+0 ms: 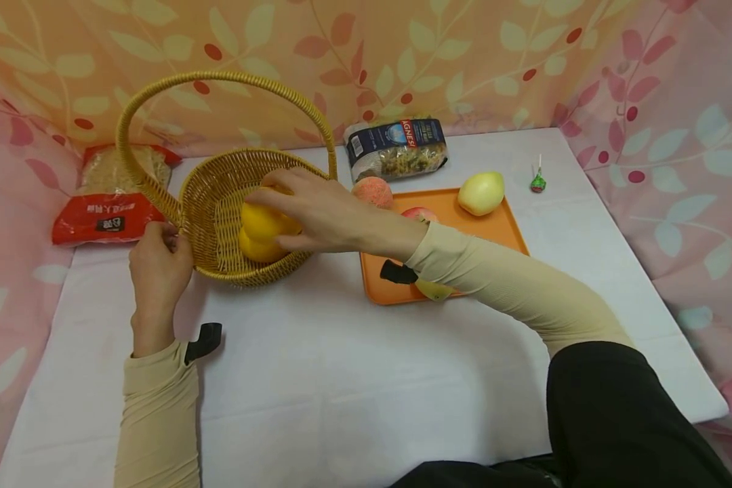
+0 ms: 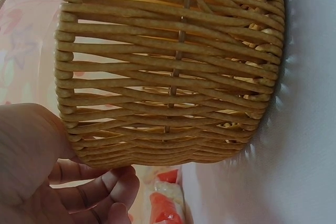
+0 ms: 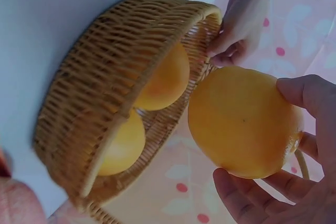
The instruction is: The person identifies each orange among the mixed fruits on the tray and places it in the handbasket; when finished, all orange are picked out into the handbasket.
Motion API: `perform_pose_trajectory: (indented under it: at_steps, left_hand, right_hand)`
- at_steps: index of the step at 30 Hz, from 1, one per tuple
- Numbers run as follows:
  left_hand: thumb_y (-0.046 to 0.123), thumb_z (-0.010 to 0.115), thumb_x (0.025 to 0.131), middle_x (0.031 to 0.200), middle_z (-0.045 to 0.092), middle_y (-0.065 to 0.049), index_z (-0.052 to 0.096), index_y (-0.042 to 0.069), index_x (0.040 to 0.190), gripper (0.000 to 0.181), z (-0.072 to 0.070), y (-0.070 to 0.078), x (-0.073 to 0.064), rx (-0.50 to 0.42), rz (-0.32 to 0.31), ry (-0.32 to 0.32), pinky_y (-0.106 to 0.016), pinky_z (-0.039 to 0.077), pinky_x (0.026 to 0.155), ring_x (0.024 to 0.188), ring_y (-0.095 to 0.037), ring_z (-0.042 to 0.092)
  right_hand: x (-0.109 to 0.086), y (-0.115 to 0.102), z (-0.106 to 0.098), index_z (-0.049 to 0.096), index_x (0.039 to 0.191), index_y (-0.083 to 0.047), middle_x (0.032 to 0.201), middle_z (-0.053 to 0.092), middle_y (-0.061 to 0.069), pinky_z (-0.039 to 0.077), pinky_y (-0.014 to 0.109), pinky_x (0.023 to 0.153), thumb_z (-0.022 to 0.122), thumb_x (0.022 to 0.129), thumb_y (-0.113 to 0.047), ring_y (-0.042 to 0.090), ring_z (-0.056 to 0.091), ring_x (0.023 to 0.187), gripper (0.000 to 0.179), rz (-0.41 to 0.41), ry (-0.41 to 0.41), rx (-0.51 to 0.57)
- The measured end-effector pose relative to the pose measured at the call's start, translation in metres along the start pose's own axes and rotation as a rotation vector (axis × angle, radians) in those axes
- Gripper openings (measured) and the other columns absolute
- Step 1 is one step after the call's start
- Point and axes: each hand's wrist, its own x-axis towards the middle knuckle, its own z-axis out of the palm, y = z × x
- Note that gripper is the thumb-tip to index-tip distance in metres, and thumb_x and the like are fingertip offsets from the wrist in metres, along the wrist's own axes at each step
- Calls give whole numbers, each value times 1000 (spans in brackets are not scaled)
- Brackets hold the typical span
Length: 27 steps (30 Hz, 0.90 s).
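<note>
I had a red bag (image 1: 111, 211) just beyond my left hand (image 1: 161, 271), an AGNESI packet (image 1: 396, 150) past my right hand (image 1: 324, 213), and a green lollipop (image 1: 538, 182) well right of both.

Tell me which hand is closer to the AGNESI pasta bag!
Right. The right hand is left of the AGNESI pasta bag and nearer the person, holding an orange over the wicker basket. The left hand is farther left, gripping the basket's left rim.

In the head view, the left arm (image 1: 158, 420) extends up from the lower left to the left hand (image 1: 163, 264), its fingers curled. The right arm (image 1: 518, 288) stretches from the lower right to the right hand (image 1: 320, 211), left of centre, its thumb and fingers curved in a grip.
</note>
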Motion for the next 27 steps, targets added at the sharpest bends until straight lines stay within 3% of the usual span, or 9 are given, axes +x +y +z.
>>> perform_pose_trajectory:
  at_steps: [7,13,20,27]
  left_hand:
    - [17,44,95,95,62,-26,58,-8,114,35,0,-1,-1,2,-1,11,-27,35,61,79,-33,53]
    - [17,43,95,95,62,-26,58,-8,114,35,0,-2,-1,3,-3,3,-27,35,61,78,-32,53]
    - [17,44,95,96,62,-25,57,-7,115,34,0,-1,-2,14,-10,-6,-20,34,57,78,-32,54]
    - [17,44,95,95,63,-26,57,-8,114,34,-1,0,0,11,-2,3,-23,35,59,78,-33,54]
  right_hand:
    - [26,-7,12,49,142,-18,140,50,8,43,36,105,62,91,-38,25,48,127,56,-1,31,-39]
    - [48,3,19,45,145,-16,145,46,10,33,37,116,61,93,-36,28,45,132,57,65,41,-74]
    - [65,12,28,40,147,-22,146,44,7,41,33,109,53,96,-38,25,46,131,55,144,-5,-152]
    - [70,21,40,42,146,-20,144,45,10,42,32,108,54,96,-37,26,48,129,54,151,0,-129]
